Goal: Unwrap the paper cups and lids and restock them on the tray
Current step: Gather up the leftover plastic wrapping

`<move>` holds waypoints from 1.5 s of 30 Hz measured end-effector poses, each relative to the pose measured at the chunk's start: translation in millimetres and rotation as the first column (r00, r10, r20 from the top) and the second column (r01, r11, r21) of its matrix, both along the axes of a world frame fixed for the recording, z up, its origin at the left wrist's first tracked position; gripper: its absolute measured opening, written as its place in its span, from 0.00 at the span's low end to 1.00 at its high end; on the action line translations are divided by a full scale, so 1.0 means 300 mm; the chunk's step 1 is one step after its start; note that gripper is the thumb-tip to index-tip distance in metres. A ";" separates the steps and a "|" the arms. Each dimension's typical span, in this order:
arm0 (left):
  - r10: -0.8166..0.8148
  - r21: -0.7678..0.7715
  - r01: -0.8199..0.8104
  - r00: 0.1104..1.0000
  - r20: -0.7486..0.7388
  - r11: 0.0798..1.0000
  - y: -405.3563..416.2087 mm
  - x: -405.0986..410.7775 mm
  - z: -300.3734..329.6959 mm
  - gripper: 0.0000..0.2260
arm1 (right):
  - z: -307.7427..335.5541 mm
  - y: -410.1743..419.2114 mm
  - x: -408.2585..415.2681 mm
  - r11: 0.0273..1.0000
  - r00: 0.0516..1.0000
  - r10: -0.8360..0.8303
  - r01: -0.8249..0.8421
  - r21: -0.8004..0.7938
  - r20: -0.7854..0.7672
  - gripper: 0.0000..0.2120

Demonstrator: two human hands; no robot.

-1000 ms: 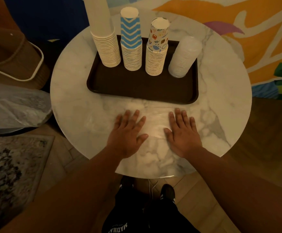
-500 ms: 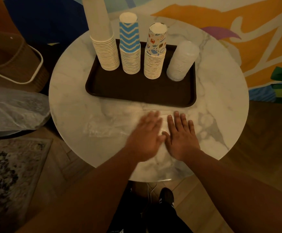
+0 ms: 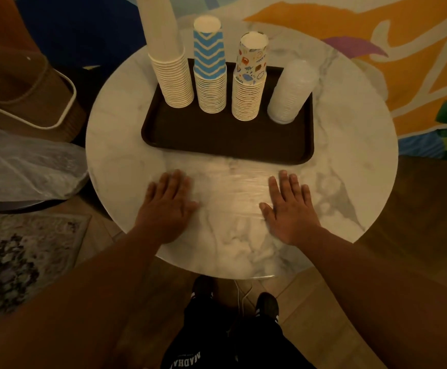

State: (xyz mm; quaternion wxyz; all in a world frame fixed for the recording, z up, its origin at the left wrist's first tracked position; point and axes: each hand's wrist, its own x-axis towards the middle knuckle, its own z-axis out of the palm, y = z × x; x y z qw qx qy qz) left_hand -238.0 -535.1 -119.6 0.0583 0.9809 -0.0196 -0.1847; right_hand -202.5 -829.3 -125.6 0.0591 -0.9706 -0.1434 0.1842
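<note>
A dark brown tray [image 3: 225, 145] sits on the round marble table [image 3: 350, 166]. On its far side stand a tall stack of plain white cups [image 3: 169, 65], a blue chevron cup stack [image 3: 209, 73], a cartoon-print cup stack [image 3: 250, 81] and a stack of clear lids [image 3: 291, 94]. A sheet of clear plastic wrap [image 3: 230, 187] lies flat on the table in front of the tray. My left hand [image 3: 166, 206] presses flat on its left end. My right hand [image 3: 289, 209] lies flat on its right end, fingers straight.
A brown basket with a white rim [image 3: 28, 99] stands on the floor at the left. Crumpled clear plastic [image 3: 25, 169] lies below it on a dark round surface. A patterned rug [image 3: 17, 257] is at lower left. My feet [image 3: 233, 302] show under the table edge.
My left hand slid right until it met the right hand, then swept back out to the left across the plastic wrap. The right hand stayed roughly in place.
</note>
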 end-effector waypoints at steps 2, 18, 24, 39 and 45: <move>-0.062 -0.008 0.063 0.997 0.034 0.998 0.038 -0.004 0.027 0.32 | 0.030 -0.025 0.000 0.994 0.999 0.039 -0.041 0.103 0.023 0.39; 0.036 -0.218 0.010 0.978 0.207 0.976 0.023 0.127 0.080 0.09 | 0.075 -0.059 0.082 0.927 0.946 -0.163 0.049 0.373 0.280 0.13; 0.114 -0.158 -0.078 0.966 0.230 0.984 0.001 0.208 0.028 0.11 | 0.040 -0.019 0.149 0.960 0.932 -0.279 0.272 0.062 0.230 0.11; 0.161 0.080 -0.190 0.946 0.281 0.979 0.172 0.160 0.028 0.15 | -0.034 0.036 -0.017 0.998 0.986 -0.030 0.020 0.065 0.165 0.30; 0.099 -0.069 -0.072 0.802 0.590 0.995 -0.016 0.158 0.038 0.13 | -0.030 0.039 -0.025 0.996 0.985 -0.053 0.040 0.079 0.164 0.28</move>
